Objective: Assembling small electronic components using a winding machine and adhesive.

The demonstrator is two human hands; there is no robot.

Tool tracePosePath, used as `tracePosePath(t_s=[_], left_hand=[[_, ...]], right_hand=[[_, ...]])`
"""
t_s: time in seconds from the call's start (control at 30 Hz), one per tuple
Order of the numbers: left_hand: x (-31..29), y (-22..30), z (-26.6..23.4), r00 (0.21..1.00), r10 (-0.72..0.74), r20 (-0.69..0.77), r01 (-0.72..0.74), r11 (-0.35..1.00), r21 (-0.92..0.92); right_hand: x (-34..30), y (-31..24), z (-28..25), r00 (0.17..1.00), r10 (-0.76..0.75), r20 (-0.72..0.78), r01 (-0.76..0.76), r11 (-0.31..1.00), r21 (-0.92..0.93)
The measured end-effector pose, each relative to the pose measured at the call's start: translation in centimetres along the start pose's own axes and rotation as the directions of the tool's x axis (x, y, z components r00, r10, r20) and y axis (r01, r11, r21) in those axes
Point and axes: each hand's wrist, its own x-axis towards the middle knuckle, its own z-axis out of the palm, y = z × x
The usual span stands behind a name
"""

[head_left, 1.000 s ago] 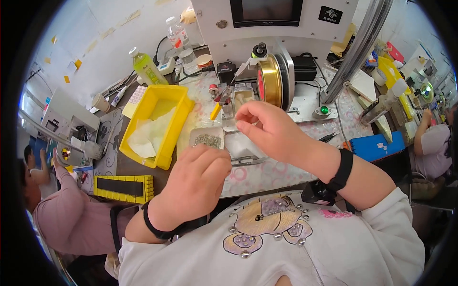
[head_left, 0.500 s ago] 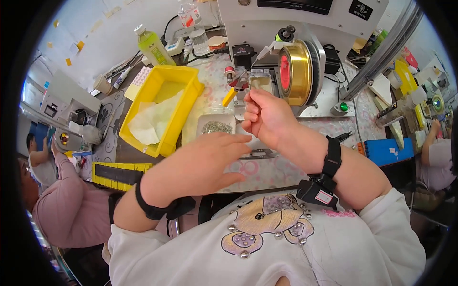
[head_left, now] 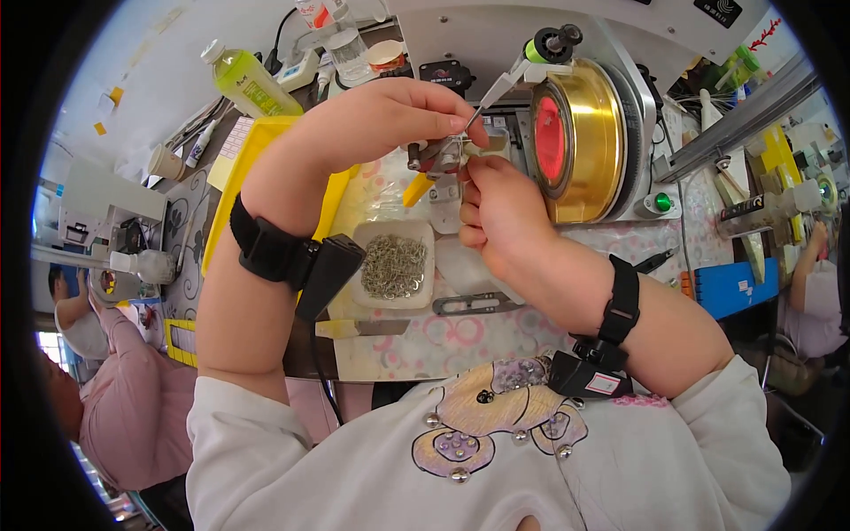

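Observation:
My left hand (head_left: 398, 119) reaches over to the front of the bench machine, thumb and fingertips closed together beside a thin metal guide rod (head_left: 478, 113). Just below it, my right hand (head_left: 506, 208) is at the same small metal head (head_left: 450, 152), thumb and forefinger pinched and the other fingers curled in. What either hand pinches is too small to make out. A yellow lever (head_left: 417, 189) sticks out under the head. Right of my hands stands a large gold spool (head_left: 591, 142) with a red centre.
Nearer me are a white square dish (head_left: 429, 265) of small metal pieces, grey thread snips (head_left: 478, 303) and a pale-handled blade (head_left: 363, 329). A yellow bin (head_left: 232, 177) lies under my left forearm. Bottles stand behind; a blue case (head_left: 733, 285) is at right. Co-workers sit on both sides.
My left hand has gone from in front of the dish up to the machine head, and its fingers have closed. The dish and blade are uncovered. My right hand remains pinched near the head.

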Motion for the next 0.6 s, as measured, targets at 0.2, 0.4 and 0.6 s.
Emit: tracePosePath(t_s=[0.2,0.4,0.6], left_hand=[[1.3,-0.5,-1.2,0.984,0.042,0.173,-0.049,0.998,0.033],[0.5,1.1,-1.3,0.995,-0.055,0.084,0.052,0.998,0.043],[-5.2,6.7,3.5,0.886,0.257,-0.387,0.136,0.653,0.745]], right_hand=[[0.4,-0.3,0.1,0.999,-0.036,-0.037,0.036,0.999,0.025],[0.2,0.5,-0.2,0.987,-0.159,0.022,0.159,0.987,-0.018],[-1.6,0.7,-2.9,0.941,-0.22,0.257,0.313,0.855,-0.414]])
